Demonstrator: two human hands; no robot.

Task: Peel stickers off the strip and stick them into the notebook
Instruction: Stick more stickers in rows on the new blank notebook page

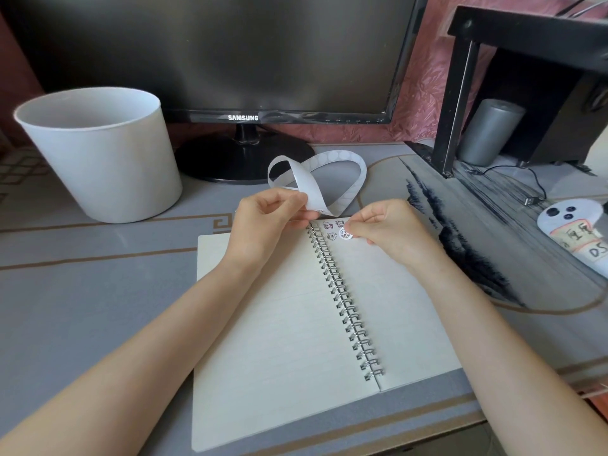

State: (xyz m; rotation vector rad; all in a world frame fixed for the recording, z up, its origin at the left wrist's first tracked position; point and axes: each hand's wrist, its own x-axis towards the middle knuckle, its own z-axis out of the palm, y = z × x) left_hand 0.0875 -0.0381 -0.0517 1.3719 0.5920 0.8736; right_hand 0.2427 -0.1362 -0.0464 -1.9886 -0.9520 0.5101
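— Your forearms (131,373) are filling the bottom corners of the frame, angled over the open notebook (279,324) that is lying on the desk (82,291) at the centre. Your left grip (263,222) is pinching the strip (311,192) just above the top of the spiral binding (342,297), and the rest is looping away toward the upper middle.

— Your right grip (385,228) is pinching a round sticker (345,234) by its edge. It is holding it at the top of the right-hand page, just beside a few small stickers (329,225) already sitting there. Whether it is touching the paper yet, I cannot tell.

— So you are placing now, I would say, not peeling.

— Agreed. Next you are needing to lay it flat in the free spot without overlapping its neighbours. Press it down, then let go before reaching back to the strip.
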